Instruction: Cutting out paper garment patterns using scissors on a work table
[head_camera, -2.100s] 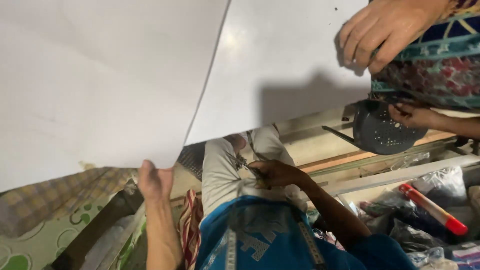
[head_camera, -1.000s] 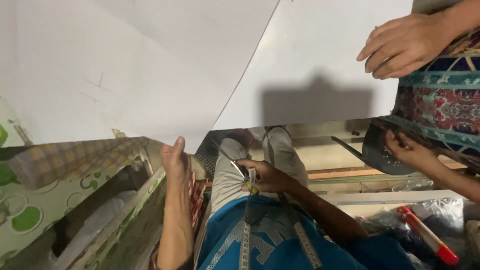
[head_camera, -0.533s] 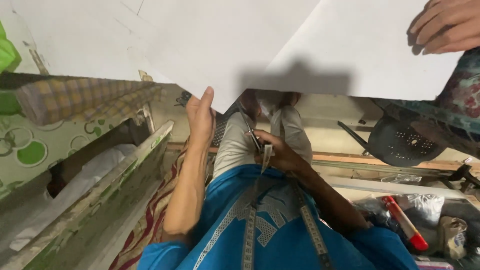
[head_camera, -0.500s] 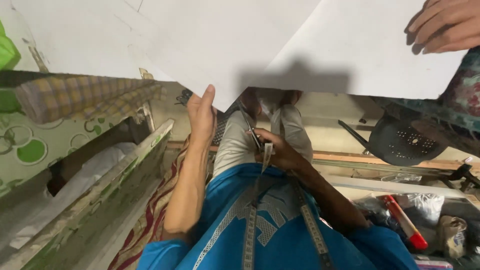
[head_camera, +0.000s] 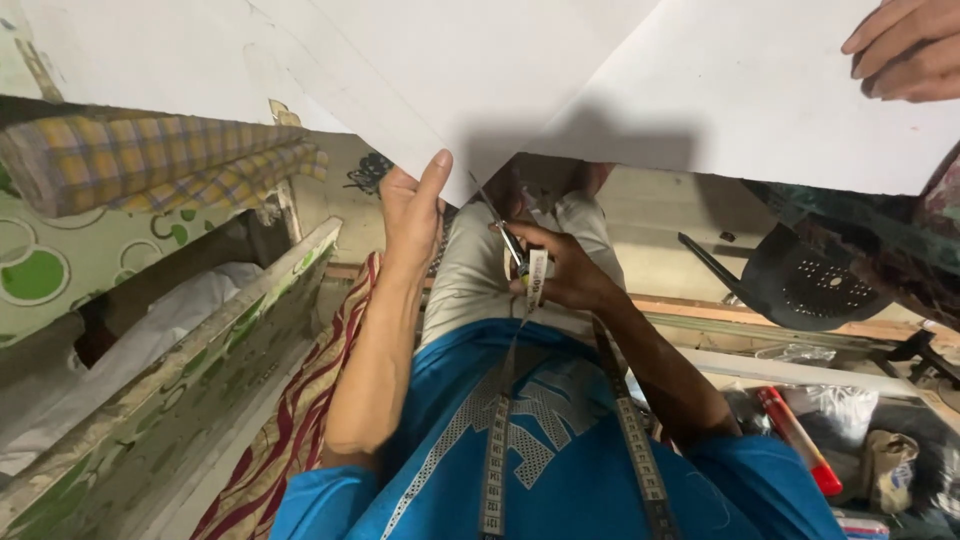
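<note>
At the far left we see a checked cloth (head_camera: 150, 160) draped over a green-patterned surface (head_camera: 60, 270). Next comes our left hand (head_camera: 412, 215), fingers closed on the lower corner of the big white sheet (head_camera: 520, 70) that spreads overhead across the view. Just right of it, our right hand (head_camera: 560, 270) grips a pair of scissors (head_camera: 505, 235), blades at the sheet's edge, with a measuring tape (head_camera: 495, 450) hanging from our neck over the blue shirt. Farther right a black perforated chair seat (head_camera: 810, 285) stands, and another person's hand (head_camera: 905, 45) rests on the sheet's top right.
</note>
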